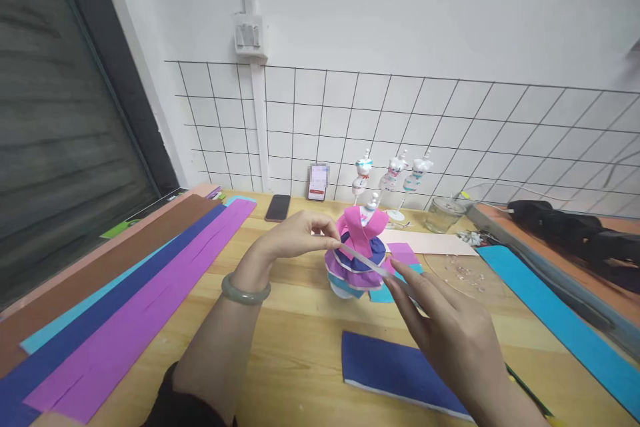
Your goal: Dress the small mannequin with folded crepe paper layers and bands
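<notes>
A small dress form (363, 230) wears a pink crossed top and a layered skirt of navy, purple and turquoise. My left hand (303, 235), with a bracelet on its wrist, pinches one end of a thin whitish strip (364, 259) in front of the skirt. The strip's other end is between the fingers of my right hand (440, 310). It slants down to the right across the navy layer. Nearer to me lies a folded navy piece (395, 367), partly covered by my right hand.
Long coloured strips (150, 287) lie at the left. A phone (278, 207), a standing phone (318, 182), small dress forms (396, 173) and a glass (444, 213) are at the back. A blue strip (560, 320) and black bundle (575, 233) lie right.
</notes>
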Action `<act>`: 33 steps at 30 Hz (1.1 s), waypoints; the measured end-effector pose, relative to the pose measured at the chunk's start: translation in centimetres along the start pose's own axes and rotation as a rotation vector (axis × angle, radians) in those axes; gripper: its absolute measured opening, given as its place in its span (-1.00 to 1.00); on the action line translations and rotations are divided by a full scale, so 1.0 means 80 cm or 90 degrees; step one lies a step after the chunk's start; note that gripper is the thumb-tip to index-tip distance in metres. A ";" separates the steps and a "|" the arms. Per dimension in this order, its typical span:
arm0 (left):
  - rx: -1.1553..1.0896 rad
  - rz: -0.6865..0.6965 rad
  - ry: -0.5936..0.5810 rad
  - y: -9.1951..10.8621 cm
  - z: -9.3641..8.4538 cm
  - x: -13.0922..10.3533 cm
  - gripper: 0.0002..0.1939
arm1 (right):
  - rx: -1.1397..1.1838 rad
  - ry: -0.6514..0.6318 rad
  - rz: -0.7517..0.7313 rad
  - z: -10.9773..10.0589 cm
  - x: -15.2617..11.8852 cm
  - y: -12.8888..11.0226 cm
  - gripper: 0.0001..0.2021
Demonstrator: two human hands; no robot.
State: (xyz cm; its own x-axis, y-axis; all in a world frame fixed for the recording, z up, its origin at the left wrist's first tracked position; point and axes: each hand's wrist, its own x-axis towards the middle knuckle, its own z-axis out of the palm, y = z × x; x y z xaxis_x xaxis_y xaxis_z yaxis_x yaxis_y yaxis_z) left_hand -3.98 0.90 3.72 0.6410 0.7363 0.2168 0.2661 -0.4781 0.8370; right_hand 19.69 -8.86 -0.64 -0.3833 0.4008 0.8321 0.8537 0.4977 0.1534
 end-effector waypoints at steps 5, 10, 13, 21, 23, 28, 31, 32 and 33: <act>-0.036 0.080 0.042 -0.018 0.003 0.008 -0.90 | -0.014 -0.049 0.003 -0.003 0.009 0.000 -0.84; -0.083 0.152 0.074 -0.039 0.009 0.016 -0.93 | -0.015 -0.099 0.062 -0.003 0.016 0.002 -0.74; -0.120 0.149 0.051 -0.048 0.012 0.019 -0.91 | 0.041 -0.119 0.075 -0.003 0.020 0.007 -0.78; -0.176 0.121 0.041 -0.051 0.016 0.022 -0.87 | 0.153 -0.211 0.151 0.000 0.042 0.023 -0.77; -0.158 0.135 0.062 -0.052 0.017 0.023 -0.87 | 0.165 -0.236 0.195 0.004 0.047 0.025 -0.71; -0.147 0.156 0.102 -0.055 0.019 0.025 -0.87 | 0.198 -0.295 0.245 0.012 0.054 0.028 -0.68; -0.206 0.136 0.076 -0.057 0.021 0.027 -0.85 | 0.200 -0.314 0.256 0.013 0.055 0.027 -0.69; -0.229 0.129 0.064 -0.057 0.021 0.027 -0.85 | 0.201 -0.315 0.257 0.013 0.055 0.027 -0.69; -0.246 0.124 0.053 -0.058 0.022 0.028 -0.84 | 0.200 -0.312 0.256 0.013 0.055 0.027 -0.69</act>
State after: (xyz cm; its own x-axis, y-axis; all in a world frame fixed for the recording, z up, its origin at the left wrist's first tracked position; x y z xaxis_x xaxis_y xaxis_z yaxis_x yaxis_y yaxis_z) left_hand -2.56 3.91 -0.53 0.5883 0.6937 0.4155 -0.1531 -0.4090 0.8996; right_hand 19.46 -5.20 2.79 -0.2366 0.8639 0.4446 0.8487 0.4065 -0.3383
